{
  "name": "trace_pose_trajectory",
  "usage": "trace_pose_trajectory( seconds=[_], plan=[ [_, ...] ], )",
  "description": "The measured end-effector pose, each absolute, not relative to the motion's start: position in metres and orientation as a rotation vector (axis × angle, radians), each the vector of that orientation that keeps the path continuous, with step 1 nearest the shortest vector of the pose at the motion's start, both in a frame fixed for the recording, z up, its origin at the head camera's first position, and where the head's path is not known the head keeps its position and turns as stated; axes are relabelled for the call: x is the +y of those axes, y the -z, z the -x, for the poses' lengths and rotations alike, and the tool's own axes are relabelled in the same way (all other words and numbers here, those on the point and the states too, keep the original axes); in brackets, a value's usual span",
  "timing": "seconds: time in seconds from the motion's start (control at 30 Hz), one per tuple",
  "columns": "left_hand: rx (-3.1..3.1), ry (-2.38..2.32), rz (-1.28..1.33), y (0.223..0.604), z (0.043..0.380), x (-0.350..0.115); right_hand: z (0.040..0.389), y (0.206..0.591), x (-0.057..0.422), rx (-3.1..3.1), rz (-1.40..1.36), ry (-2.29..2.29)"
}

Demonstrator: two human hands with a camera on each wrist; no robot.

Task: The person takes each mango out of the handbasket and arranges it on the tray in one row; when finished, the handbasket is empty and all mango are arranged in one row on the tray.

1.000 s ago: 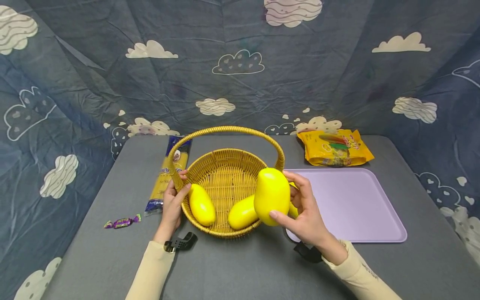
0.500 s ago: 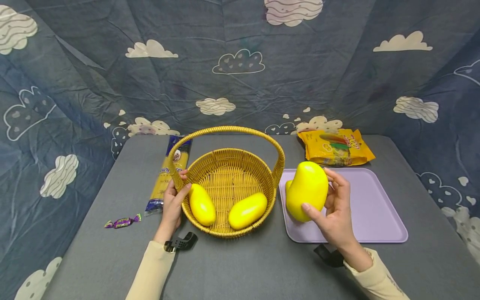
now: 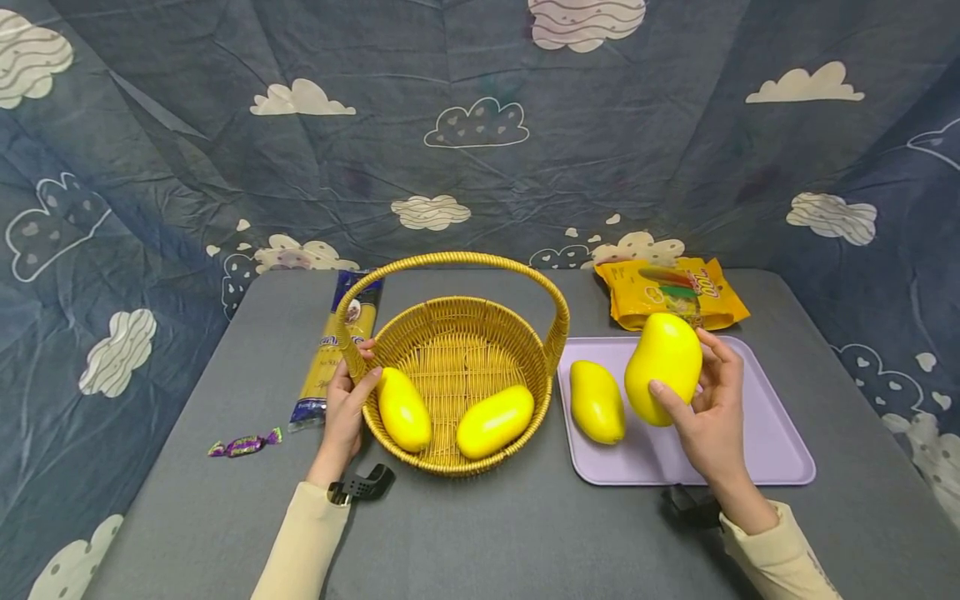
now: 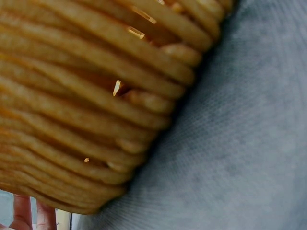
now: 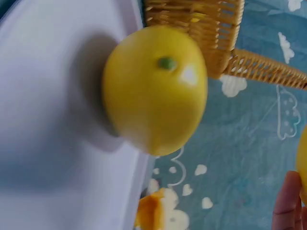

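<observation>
My left hand (image 3: 347, 412) grips the left side of the wicker basket (image 3: 461, 333) where its handle meets the rim. Two yellow mangoes lie inside, one at the left (image 3: 403, 410) and one at the front right (image 3: 495, 422). My right hand (image 3: 712, 425) holds another mango (image 3: 666, 367), thumb in front, above the lilac tray (image 3: 750, 450). On the tray's left part lies a mango (image 3: 597, 404); its green stem end faces the right wrist view, where the held mango (image 5: 303, 163) barely shows. Woven basket wall (image 4: 86, 105) fills much of the left wrist view.
Behind the tray lies a yellow packet (image 3: 667, 296). A blue and yellow pasta packet (image 3: 326, 362) is left of the basket, partly behind it and my hand. A purple wrapped candy (image 3: 244, 445) lies at the left. Patterned cloth (image 3: 480, 183) hangs behind the grey table (image 3: 480, 542).
My right hand has carried its mango from beside the basket rightward over the tray, uncovering the mango lying there. The left hand and basket have stayed in place.
</observation>
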State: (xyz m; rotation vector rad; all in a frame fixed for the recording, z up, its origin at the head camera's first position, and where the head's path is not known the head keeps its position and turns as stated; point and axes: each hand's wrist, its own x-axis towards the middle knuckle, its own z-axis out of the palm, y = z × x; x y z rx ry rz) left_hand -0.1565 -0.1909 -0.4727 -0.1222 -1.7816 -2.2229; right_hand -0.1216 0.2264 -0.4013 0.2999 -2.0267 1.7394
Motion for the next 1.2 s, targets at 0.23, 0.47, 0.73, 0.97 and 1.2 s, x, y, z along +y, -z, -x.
trace_pose_trajectory(
  seconds=[0.23, 0.47, 0.73, 0.97, 1.2],
  plan=[
    [-1.779, 2.215, 0.117, 0.474, 0.157, -0.191, 0.125, 0.408, 0.235, -2.157, -0.141, -1.657],
    [-1.756, 2.221, 0.131, 0.474, 0.157, -0.190, 0.134, 0.420, 0.248, -2.312, -0.017, -1.507],
    [-1.766, 2.219, 0.128, 0.474, 0.157, -0.190, 0.145, 0.443, 0.268, -2.472, 0.089, -1.400],
    [-1.774, 2.213, 0.132, 0.474, 0.157, -0.191, 0.161, 0.477, 0.290, -2.589, 0.171, -1.302],
    [-1.772, 2.216, 0.138, 0.475, 0.158, -0.191, 0.145, 0.437, 0.268, -2.719, 0.225, -1.338]
  ],
)
